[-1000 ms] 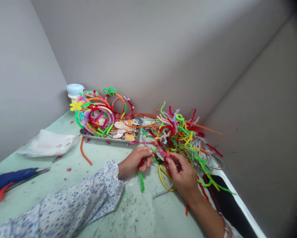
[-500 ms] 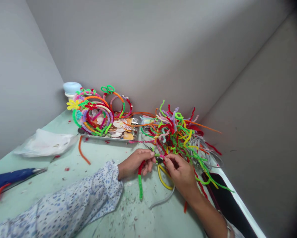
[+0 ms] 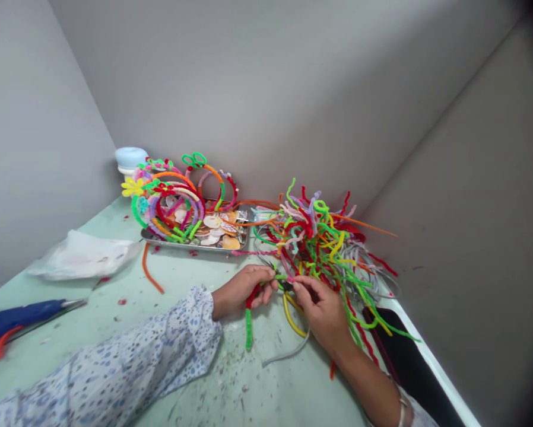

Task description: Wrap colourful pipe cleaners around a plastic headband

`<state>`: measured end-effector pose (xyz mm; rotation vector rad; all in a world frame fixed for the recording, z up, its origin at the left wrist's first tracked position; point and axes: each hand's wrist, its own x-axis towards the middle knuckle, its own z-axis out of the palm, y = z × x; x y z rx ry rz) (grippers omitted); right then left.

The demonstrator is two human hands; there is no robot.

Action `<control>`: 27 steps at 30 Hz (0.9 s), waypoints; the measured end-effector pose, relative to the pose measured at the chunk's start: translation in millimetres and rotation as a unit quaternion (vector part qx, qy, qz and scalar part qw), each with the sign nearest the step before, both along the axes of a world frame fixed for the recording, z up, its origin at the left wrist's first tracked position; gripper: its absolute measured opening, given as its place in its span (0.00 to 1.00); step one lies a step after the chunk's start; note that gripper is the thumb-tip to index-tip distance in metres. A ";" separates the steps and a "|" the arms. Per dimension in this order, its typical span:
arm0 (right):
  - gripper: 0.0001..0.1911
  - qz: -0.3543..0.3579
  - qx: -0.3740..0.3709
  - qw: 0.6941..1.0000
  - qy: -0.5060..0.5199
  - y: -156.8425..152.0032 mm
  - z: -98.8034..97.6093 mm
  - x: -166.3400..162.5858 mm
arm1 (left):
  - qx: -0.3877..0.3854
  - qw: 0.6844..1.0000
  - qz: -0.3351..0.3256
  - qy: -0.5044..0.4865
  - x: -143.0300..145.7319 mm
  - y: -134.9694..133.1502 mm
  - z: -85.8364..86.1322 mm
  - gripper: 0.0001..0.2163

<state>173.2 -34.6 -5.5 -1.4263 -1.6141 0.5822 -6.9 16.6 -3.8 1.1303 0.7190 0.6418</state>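
My left hand (image 3: pixel 244 289) is closed round a headband (image 3: pixel 249 317) wrapped in red and green pipe cleaner, whose green end hangs down toward me. My right hand (image 3: pixel 320 308) pinches a pink pipe cleaner end (image 3: pixel 289 278) against the top of that band, right by my left fingertips. Both hands meet at the near edge of a big tangled pile of coloured pipe cleaners (image 3: pixel 322 237). A yellow pipe cleaner (image 3: pixel 291 317) and a grey band (image 3: pixel 286 354) lie on the table under my right hand.
A metal tray (image 3: pixel 195 244) at the back holds seashells and several decorated headbands (image 3: pixel 171 198). A white jar (image 3: pixel 130 159) stands behind it. A blue glue gun (image 3: pixel 17 320) and a plastic bag (image 3: pixel 82 255) lie at the left. A loose orange pipe cleaner (image 3: pixel 151 274) is nearby. A dark phone (image 3: pixel 409 362) lies at the right edge.
My right hand has moved left, out of the pile, and brought the pink end to the band beside my left fingers. The band's green end swung slightly left.
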 end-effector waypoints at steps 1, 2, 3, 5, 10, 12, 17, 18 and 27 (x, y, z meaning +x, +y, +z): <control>0.13 0.002 -0.006 1.000 0.004 0.2 0.0 -0.2 | 0.005 1.000 -0.001 0.006 0.1 -0.7 1.4 0.14; 0.13 0.002 -0.014 1.000 0.009 0.4 0.1 -0.3 | 0.010 1.000 -0.003 0.012 0.3 -1.5 2.9 0.14; 0.13 0.002 -0.024 1.000 0.015 0.8 0.3 -0.4 | 0.014 1.000 -0.006 0.016 0.5 -2.2 4.4 0.14; 0.13 0.005 -0.044 0.999 0.030 1.5 1.0 -0.5 | 0.022 0.999 -0.011 0.022 1.1 -3.6 6.8 0.14; 0.15 0.010 -0.087 0.989 0.120 2.8 1.9 1.5 | 0.037 0.998 -0.002 0.041 2.8 -3.9 8.0 0.15; 0.16 0.014 -0.104 0.977 0.185 3.4 1.8 3.5 | 0.030 0.999 0.009 0.038 3.2 -2.6 6.1 0.15; 0.17 0.010 -0.118 0.953 0.280 5.4 1.4 7.3 | 0.018 0.998 0.055 0.003 3.1 1.5 -1.7 0.14; 0.16 0.010 -0.117 0.953 0.281 5.7 1.6 7.4 | 0.017 0.998 0.057 -0.004 3.0 1.8 -2.7 0.14; 0.11 0.065 -0.120 0.971 0.195 -0.2 6.7 0.9 | 0.023 1.000 0.003 -0.009 1.8 -4.6 4.1 0.12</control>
